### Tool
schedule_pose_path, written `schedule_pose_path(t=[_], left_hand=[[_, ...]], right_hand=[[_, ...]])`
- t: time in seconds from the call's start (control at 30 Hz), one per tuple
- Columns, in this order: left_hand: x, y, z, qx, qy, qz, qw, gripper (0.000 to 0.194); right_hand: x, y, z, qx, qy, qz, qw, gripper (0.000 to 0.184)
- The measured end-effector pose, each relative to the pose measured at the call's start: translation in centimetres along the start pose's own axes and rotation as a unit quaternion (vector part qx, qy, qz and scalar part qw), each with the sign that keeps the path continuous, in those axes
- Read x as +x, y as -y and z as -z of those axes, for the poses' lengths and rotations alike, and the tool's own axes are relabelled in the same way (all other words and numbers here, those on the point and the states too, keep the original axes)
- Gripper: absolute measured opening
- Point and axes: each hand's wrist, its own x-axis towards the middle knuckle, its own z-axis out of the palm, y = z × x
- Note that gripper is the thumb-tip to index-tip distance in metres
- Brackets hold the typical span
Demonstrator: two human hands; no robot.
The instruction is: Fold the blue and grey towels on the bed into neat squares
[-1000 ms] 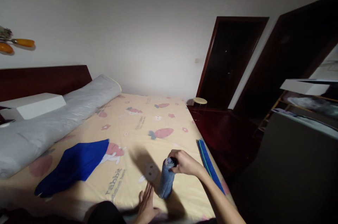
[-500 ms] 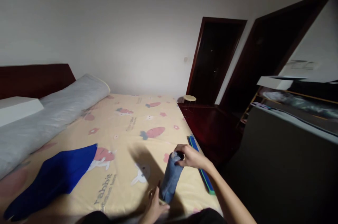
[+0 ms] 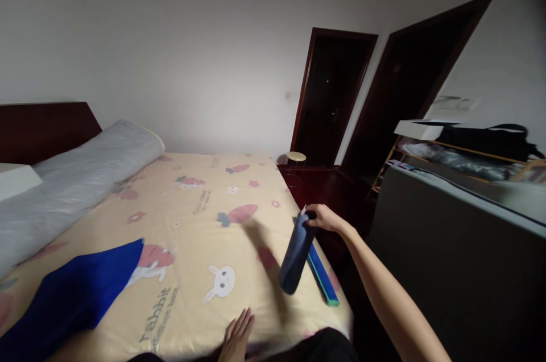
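Note:
My right hand (image 3: 323,217) grips the top end of a rolled-up piece of blue denim (image 3: 296,254), which leans at a slant above the bed near its right side. My left hand (image 3: 237,332) is empty at the bed's near edge, its fingers stretched out over the sheet. Just behind the denim roll, a narrow folded blue cloth with green edging (image 3: 323,277) lies along the right edge of the bed. On the left, a bright blue cloth (image 3: 81,288) is spread on the patterned sheet (image 3: 187,259).
A long grey rolled bedding piece (image 3: 94,169) lies by the dark headboard (image 3: 42,129), with a white box (image 3: 17,180) at its left. A round stool (image 3: 296,155) stands past the bed's far corner. To the right are a dark cabinet (image 3: 452,248) and a loaded shelf (image 3: 464,157).
My right hand has moved the denim roll up and to the right, away from my left hand. My left hand has let go of its lower end. The view has turned slightly right.

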Motion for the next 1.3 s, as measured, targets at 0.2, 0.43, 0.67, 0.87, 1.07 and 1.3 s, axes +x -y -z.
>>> schedule_pose_path(t=[0.2,0.43,0.67,0.87,1.07,1.3], left_hand=[[2.1,2.0,-2.4,-0.020,-0.040,-0.012,0.999,0.076],[1.9,2.5,-2.6,-0.011,-0.040,-0.047,0.998,0.097],[1.4,1.9,-2.4,-0.025,-0.059,-0.018,0.998,0.072],[1.2,1.6,-1.6,-0.031,-0.036,-0.034,0.998,0.099],[1.2,1.9,-2.0,-0.041,-0.080,-0.020,0.996,0.091],[-1.4,8.7,7.2,0.012,-0.318,0.135,0.938,0.044]], right_hand=[[2.5,-2.3,1.4,-0.113,-0.109,-0.040,0.987,0.036],[-4.4,-4.3,-11.5,-0.204,-0.050,-0.073,0.975,0.039],[-11.9,-5.8,-22.2,-0.219,0.025,-0.115,0.969,0.054],[-12.6,-7.0,-23.8,-0.208,0.012,-0.130,0.969,0.054],[-13.3,-6.8,-25.5,-0.208,0.003,-0.164,0.964,0.052],[-12.9,-6.8,-24.9,-0.210,-0.008,-0.170,0.963,0.053]])
